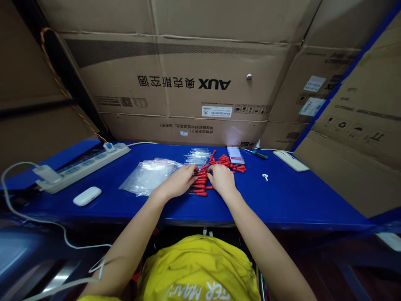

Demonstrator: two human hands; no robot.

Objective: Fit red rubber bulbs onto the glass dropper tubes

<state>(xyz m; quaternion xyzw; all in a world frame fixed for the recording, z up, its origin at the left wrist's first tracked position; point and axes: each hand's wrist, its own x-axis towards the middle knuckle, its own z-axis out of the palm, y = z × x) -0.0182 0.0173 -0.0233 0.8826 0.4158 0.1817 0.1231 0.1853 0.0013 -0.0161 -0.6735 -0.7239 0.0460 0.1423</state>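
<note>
A row of red rubber dropper bulbs (pixel 200 182) lies on the blue table in front of me, with thin clear tubes partly showing at its left side. My left hand (pixel 181 180) curls in from the left, its fingertips closed at the upper end of this row. Opposite it, my right hand (pixel 222 179) has its fingers bent inward against the row's right side. Exactly which pieces the fingertips grip is partly hidden. Behind my hands are a heap of loose red bulbs (pixel 223 159) and a bundle of clear thin tubes (pixel 197 156).
Clear plastic bags (pixel 153 175) lie left of my left hand. Farther left are a white earphone case (pixel 87 196) and a power strip (pixel 84 167). A card (pixel 235 155), a screwdriver (pixel 259 154), an earbud (pixel 265 177) and a phone (pixel 290 161) lie to the right. Cardboard walls (pixel 175 58) enclose the table.
</note>
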